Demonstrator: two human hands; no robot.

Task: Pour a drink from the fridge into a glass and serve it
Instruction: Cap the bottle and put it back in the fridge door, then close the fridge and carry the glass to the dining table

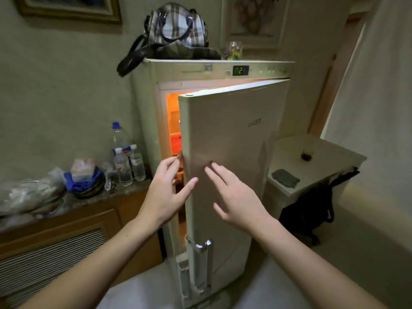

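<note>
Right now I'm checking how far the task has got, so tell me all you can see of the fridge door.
The fridge door is cream-white, smooth, tall, with a faint logo. It stands partly ajar, orange light showing inside. The left hand curls around its free edge; the right hand hovers by its front.

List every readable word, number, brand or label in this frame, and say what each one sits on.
"02": green digits on the dark display of the cream fridge's top panel.
Raised brand lettering on the cream fridge door: too blurred to read.
Labels on the clear plastic bottles on the stone counter: too small to read.
Nothing else carries legible text.
</note>
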